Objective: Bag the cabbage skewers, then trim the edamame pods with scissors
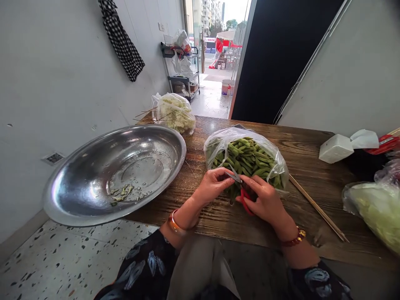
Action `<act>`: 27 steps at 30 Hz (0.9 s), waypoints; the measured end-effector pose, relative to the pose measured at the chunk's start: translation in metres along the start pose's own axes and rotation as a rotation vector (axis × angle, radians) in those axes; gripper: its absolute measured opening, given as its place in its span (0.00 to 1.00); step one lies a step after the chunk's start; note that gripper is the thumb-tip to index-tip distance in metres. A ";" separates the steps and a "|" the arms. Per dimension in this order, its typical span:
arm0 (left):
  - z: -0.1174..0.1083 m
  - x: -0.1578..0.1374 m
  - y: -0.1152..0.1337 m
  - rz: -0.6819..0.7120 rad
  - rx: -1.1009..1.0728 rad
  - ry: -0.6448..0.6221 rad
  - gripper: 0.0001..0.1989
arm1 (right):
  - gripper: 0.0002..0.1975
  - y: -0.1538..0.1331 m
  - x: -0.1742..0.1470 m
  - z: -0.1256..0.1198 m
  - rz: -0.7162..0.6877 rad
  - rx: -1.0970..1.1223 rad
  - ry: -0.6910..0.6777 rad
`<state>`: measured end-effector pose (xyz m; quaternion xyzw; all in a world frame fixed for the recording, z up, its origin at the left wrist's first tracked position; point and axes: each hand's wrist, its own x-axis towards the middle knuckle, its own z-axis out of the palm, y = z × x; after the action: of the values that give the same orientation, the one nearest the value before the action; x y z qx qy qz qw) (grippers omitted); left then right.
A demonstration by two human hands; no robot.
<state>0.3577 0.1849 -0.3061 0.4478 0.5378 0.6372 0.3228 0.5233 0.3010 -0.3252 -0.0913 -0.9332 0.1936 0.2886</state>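
In the head view my right hand (pixel 264 198) grips scissors (pixel 246 202) with red handles, their blades partly apart and pointing up and left. My left hand (pixel 214 184) is closed at the fingertips beside the blades. What it pinches is too small and covered to make out. Just beyond both hands, a clear plastic bag (pixel 225 135) lies open, full of green bean pods (pixel 246 154) that look like edamame. On the left a wide steel basin (pixel 93 166) holds water drops and a few small green trimmings (pixel 123 193).
A bag of cauliflower (pixel 176 112) with thin skewers sits at the table's far left. Bamboo sticks (pixel 317 208) lie right of my hands on the wooden table (pixel 300 146). Farther right are a tissue pack (pixel 336 148) and bagged pale green vegetables (pixel 376 206).
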 end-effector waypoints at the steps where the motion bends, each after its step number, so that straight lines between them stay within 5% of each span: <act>1: 0.000 0.000 0.000 0.000 -0.003 -0.006 0.15 | 0.28 -0.001 0.000 0.000 0.000 -0.002 0.002; 27: -0.004 0.002 -0.002 -0.179 -0.131 -0.015 0.13 | 0.22 0.003 -0.003 0.002 0.000 -0.017 -0.009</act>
<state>0.3531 0.1857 -0.3075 0.3805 0.5304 0.6363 0.4111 0.5247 0.3027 -0.3295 -0.0927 -0.9361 0.1858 0.2838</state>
